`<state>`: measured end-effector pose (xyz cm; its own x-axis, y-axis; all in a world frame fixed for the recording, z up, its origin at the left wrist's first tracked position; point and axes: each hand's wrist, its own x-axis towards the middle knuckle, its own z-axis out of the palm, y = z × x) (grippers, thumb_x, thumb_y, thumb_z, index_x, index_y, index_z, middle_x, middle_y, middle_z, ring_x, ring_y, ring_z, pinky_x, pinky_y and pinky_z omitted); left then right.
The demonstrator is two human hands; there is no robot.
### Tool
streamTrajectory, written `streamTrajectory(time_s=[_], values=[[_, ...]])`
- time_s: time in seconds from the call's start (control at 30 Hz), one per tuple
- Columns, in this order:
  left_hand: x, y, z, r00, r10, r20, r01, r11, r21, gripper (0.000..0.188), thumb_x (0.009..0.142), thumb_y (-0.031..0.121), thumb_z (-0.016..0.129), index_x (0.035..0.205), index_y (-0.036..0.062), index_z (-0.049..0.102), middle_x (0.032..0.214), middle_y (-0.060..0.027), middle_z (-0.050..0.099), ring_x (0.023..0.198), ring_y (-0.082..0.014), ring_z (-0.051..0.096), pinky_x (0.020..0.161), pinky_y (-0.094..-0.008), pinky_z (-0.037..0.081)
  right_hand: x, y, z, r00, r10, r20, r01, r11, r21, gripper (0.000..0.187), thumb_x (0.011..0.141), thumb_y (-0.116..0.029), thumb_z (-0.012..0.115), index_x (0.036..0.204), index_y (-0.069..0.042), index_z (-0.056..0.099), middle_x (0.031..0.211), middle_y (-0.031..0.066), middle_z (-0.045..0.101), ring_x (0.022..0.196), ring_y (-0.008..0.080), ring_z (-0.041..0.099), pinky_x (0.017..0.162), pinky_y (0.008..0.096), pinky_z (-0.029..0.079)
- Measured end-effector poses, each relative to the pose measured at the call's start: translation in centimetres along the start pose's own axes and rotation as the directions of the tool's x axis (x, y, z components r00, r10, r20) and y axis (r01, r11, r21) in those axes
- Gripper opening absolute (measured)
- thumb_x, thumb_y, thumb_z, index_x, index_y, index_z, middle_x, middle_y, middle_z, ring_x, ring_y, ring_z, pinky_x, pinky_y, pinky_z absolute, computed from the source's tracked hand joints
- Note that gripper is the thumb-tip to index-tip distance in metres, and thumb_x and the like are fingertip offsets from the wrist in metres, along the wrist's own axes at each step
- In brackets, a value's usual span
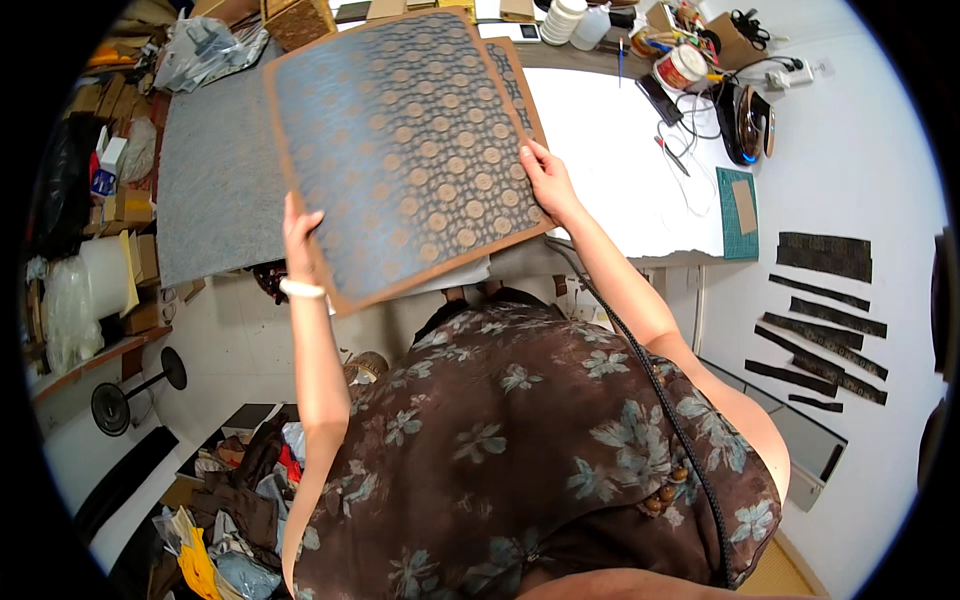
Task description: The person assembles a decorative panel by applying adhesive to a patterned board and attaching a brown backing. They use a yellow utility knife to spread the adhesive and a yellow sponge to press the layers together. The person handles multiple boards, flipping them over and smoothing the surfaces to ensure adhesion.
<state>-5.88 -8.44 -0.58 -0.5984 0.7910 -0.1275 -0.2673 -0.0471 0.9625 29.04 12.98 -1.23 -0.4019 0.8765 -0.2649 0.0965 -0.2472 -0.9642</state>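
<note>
A large, flat brown board with a dark raised-looking pattern of rosettes and a plain brown border is held up, tilted, above the table. Its surface has a bluish sheen on the left half. My left hand grips its left edge near the lower corner, thumb over the front. On the opposite side, my right hand pinches the right edge, thumb on top and the fingers mostly behind. A similar patterned board shows partly behind it, the rest hidden. Whether the two touch cannot be told.
A grey felt-like mat and a white sheet cover the table. At the right stand an iron with cords, a white tub and a green cutting mat. Dark strips hang on the right wall. Crowded shelves line the left.
</note>
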Motion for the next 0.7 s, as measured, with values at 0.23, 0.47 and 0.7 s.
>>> streamTrajectory(time_s=[0.23,0.47,0.7], values=[[5.0,-6.3,8.0,0.970,-0.219,0.106,0.200,0.966,0.164,0.064,0.105,0.046,0.040,0.146,-0.0031,0.038,0.142,-0.0143,0.050,0.124,-0.0242,0.052,0.104,-0.0344,0.042,3.0,6.4,-7.2,0.978,-0.082,-0.194,0.037,0.973,-0.226,0.046,0.102,-0.040,0.053,0.115,0.003,0.067,0.102,0.0060,0.071,0.097,0.0125,0.059,0.088,0.0288,0.048],[4.9,-10.0,7.1,0.968,-0.244,0.055,0.233,0.961,0.150,0.065,0.106,0.049,0.030,0.145,-0.0021,0.037,0.134,-0.0144,0.055,0.118,-0.0226,0.058,0.098,-0.0341,0.050,3.3,8.1,-7.0,0.972,0.029,-0.233,-0.048,0.996,-0.077,0.042,0.103,-0.035,0.054,0.119,0.001,0.067,0.107,0.0063,0.071,0.097,0.0128,0.061,0.088,0.0280,0.048],[4.8,-10.5,6.8,0.965,-0.251,0.075,0.247,0.968,0.054,0.055,0.107,0.043,0.033,0.141,-0.0004,0.042,0.131,-0.0129,0.058,0.115,-0.0226,0.059,0.096,-0.0367,0.051,3.7,9.2,-7.1,0.966,-0.016,-0.257,-0.027,0.987,-0.161,0.042,0.102,-0.035,0.056,0.124,0.000,0.065,0.111,0.0073,0.071,0.102,0.0126,0.061,0.091,0.0273,0.047]])
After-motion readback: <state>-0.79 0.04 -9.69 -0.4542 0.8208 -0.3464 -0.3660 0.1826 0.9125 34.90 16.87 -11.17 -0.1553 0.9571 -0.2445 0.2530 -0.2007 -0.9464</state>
